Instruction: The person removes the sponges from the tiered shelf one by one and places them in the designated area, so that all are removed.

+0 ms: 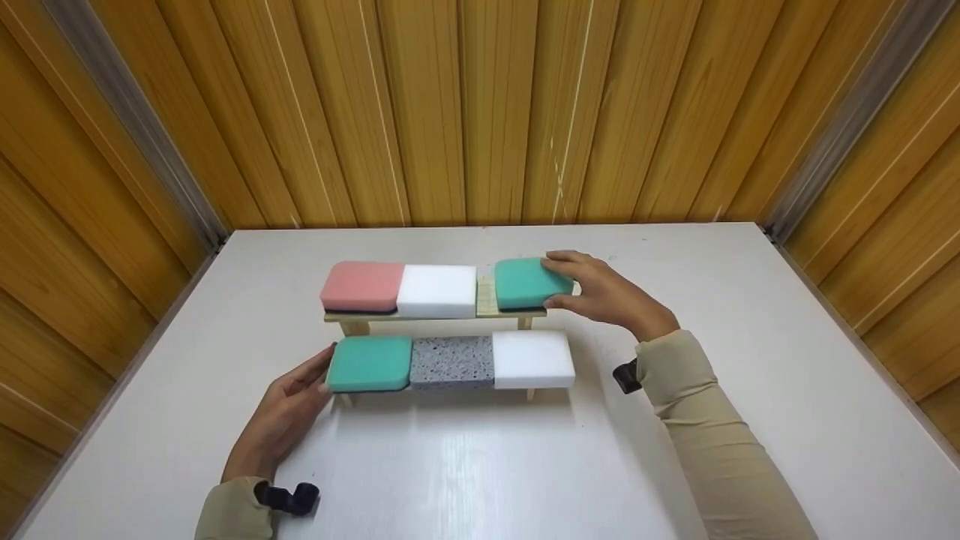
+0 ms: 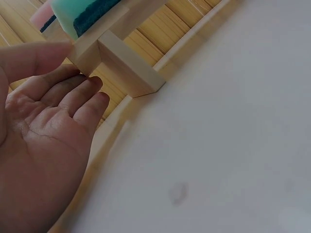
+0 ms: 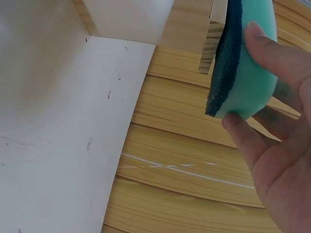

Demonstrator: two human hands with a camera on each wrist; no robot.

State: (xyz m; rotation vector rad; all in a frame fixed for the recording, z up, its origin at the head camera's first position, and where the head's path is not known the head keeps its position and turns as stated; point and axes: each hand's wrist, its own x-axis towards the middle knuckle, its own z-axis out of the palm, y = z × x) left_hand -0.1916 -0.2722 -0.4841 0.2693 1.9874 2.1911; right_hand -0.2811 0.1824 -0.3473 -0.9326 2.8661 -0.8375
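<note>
At the right end of the rear wooden stand [image 1: 486, 294], my right hand [image 1: 600, 289] grips a green sponge [image 1: 531, 283] with a dark scouring side facing down. In the right wrist view the sponge [image 3: 257, 63] overhangs the end of the board [image 3: 211, 46], thumb and fingers on its edges. My left hand [image 1: 289, 409] rests at the left end of the front stand, beside another green sponge [image 1: 371, 363]. The left wrist view shows its fingers loosely extended around the end of the stand [image 2: 131, 68], thumb tip right at the board's corner.
A pink sponge [image 1: 363, 286] and a white sponge [image 1: 437, 290] sit side by side on the rear stand, with a gap before the green one. Next to the front green sponge are a grey speckled block [image 1: 452, 361] and a white sponge [image 1: 532, 359]. Wood-patterned walls [image 1: 495, 112] border the white table [image 1: 465, 480].
</note>
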